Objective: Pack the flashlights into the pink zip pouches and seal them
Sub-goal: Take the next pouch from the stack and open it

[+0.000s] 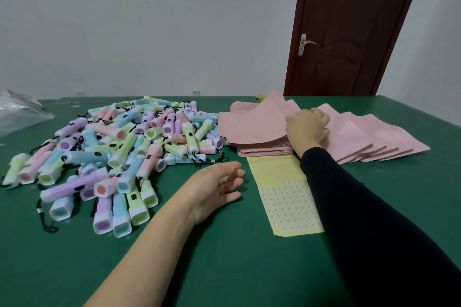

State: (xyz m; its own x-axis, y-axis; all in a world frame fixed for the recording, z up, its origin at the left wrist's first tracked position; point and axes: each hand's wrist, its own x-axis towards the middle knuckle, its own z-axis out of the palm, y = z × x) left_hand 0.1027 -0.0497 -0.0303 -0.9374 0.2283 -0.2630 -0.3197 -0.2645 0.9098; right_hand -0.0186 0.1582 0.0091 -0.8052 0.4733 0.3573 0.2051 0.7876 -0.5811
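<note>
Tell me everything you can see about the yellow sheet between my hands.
The yellow sheet is a long, paper-like strip lying flat on the green table. Its far half is bare yellow; its near half carries rows of small pale dots, probably stickers. Its far end meets the stack of pink pouches; whether it is tucked under I cannot tell. The right arm's black sleeve covers its right edge. The left hand lies open just left of it, apparently not touching.
</note>
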